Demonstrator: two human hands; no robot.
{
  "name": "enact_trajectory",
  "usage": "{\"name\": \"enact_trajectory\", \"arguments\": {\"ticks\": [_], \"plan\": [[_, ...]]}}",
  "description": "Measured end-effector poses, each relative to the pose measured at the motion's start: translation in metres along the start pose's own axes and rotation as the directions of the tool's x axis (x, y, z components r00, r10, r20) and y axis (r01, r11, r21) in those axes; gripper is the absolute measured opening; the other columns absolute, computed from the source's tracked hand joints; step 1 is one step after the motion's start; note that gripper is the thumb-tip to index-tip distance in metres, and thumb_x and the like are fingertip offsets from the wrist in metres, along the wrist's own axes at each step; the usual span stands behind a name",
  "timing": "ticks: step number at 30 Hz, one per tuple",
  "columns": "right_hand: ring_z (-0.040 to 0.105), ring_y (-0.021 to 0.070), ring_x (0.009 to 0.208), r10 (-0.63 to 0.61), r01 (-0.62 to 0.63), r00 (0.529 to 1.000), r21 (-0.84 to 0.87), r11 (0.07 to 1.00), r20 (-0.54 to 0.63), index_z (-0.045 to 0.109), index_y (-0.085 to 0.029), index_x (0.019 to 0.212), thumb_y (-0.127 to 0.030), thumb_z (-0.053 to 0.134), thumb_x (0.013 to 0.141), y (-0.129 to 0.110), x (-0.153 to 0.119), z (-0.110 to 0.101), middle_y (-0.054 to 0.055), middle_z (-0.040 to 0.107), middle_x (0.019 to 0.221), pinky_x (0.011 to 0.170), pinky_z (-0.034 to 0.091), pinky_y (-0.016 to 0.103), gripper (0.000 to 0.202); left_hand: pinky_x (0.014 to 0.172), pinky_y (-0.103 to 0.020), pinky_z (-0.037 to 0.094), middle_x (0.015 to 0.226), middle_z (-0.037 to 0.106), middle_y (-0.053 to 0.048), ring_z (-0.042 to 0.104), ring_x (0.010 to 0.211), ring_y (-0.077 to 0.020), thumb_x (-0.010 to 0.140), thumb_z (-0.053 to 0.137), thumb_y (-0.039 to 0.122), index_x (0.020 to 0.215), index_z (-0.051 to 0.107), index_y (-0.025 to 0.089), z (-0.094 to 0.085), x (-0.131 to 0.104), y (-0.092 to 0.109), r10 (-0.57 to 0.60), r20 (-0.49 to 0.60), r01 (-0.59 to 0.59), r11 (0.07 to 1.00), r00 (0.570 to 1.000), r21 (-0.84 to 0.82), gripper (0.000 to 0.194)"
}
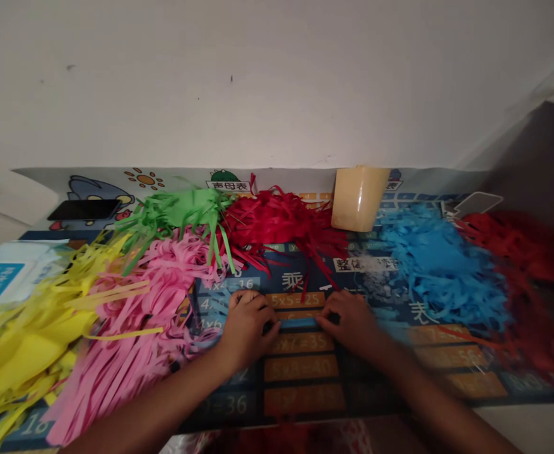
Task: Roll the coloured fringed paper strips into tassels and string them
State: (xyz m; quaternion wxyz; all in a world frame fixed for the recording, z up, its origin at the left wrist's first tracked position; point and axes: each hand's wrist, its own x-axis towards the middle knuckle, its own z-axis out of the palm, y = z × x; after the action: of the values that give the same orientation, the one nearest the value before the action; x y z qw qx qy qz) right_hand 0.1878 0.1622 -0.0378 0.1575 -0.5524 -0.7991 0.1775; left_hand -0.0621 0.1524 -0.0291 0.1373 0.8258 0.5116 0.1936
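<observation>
A narrow blue strip (pixel 298 322) stretches level between my two hands above the printed mat. My left hand (pixel 251 325) pinches its left end, fingers curled. At the right end, my right hand (pixel 347 320) is closed on the strip too. Pink strips (pixel 163 284) lie in a heap left of my left hand, and a pile of blue strips (pixel 442 261) sits to the right of my right hand. Beyond my hands is a heap of red strips (pixel 281 221).
Yellow strips (pixel 40 334) and a wipes pack (pixel 7 274) lie at the left. Green strips (pixel 182 211) and a black phone (pixel 84 209) are farther back. A cream cup (pixel 359 198) stands near the wall. More red strips (pixel 527 277) lie at the right.
</observation>
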Motion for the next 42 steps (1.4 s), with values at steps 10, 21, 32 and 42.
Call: {"name": "enact_trajectory", "arguments": {"ticks": [10,21,32,42], "plan": [[0.054,0.0224,0.100,-0.548,0.504,0.833,-0.307,0.807,-0.072,0.068,-0.029,0.096,-0.019,0.061,0.092,-0.003,-0.013,0.000,-0.001,0.072,0.093,0.099,0.021,0.048,0.013,0.110,-0.056,0.014,0.092,0.066,0.001,0.051,0.105,-0.0251,0.086,0.060,0.016,0.094,0.065,0.026,0.005,-0.010,0.014,0.275,0.078,-0.286,0.920,0.958,0.269,0.014],[0.054,0.0222,0.096,-0.486,0.435,0.868,-0.322,0.841,-0.098,0.066,-0.023,0.091,-0.021,0.065,0.088,-0.025,0.001,0.006,0.002,0.071,0.093,0.090,0.027,0.043,0.003,0.108,-0.053,0.022,0.077,0.064,0.000,0.054,0.096,-0.0240,0.083,0.061,0.009,0.079,0.067,0.025,0.012,-0.001,0.013,0.326,-0.010,-0.312,0.912,0.945,0.265,0.017],[0.056,0.0187,0.086,-0.360,0.356,0.918,-0.054,0.933,-0.164,0.071,-0.025,0.083,-0.024,0.064,0.090,0.009,-0.020,0.008,0.000,0.071,0.088,0.080,0.030,0.038,0.010,0.094,-0.041,0.031,0.086,0.069,0.001,0.054,0.090,-0.0182,0.091,0.060,0.016,0.101,0.068,0.027,0.006,-0.026,-0.009,0.357,-0.108,-0.354,0.934,0.928,0.046,0.017],[0.057,0.0201,0.088,-0.290,0.296,0.955,0.120,0.948,-0.068,0.072,-0.023,0.081,-0.023,0.069,0.086,0.016,-0.018,0.000,0.002,0.068,0.090,0.079,0.033,0.037,0.006,0.096,-0.049,0.024,0.085,0.070,0.001,0.054,0.090,-0.0211,0.087,0.065,0.023,0.082,0.071,0.027,-0.004,-0.023,0.004,0.229,-0.097,-0.234,0.971,0.969,-0.045,0.009]]}}
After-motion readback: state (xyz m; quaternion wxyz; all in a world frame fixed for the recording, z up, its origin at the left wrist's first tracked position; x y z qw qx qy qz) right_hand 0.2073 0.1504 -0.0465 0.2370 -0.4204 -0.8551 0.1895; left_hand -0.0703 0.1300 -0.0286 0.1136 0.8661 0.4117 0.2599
